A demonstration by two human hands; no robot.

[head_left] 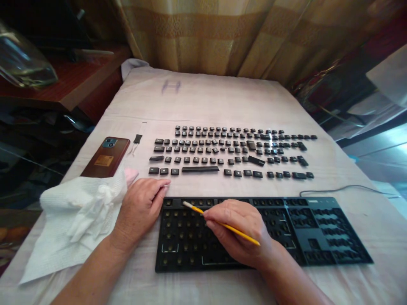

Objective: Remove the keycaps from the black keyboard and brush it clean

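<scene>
A black keyboard (313,241) with its keycaps off lies in front of me, bare switches showing. My right hand (238,228) is closed around a small paintbrush (235,231) with a yellow handle. The brush's pale bristles point left, at the top row of switches near the keyboard's upper left corner. Beside that corner rests my left hand (141,207), with nothing seen in it, its fingers stretched out and its thumb by the keyboard's edge. Beyond the keyboard, the loose black keycaps (200,169) are laid out in rows.
White crumpled paper towel (47,237) lies left of my left arm. Behind it are a brown phone (110,159) and a keycap puller (137,139). A cable (337,186) runs right from the keyboard. A wooden table (92,72) stands at the left, a curtain (203,38) behind.
</scene>
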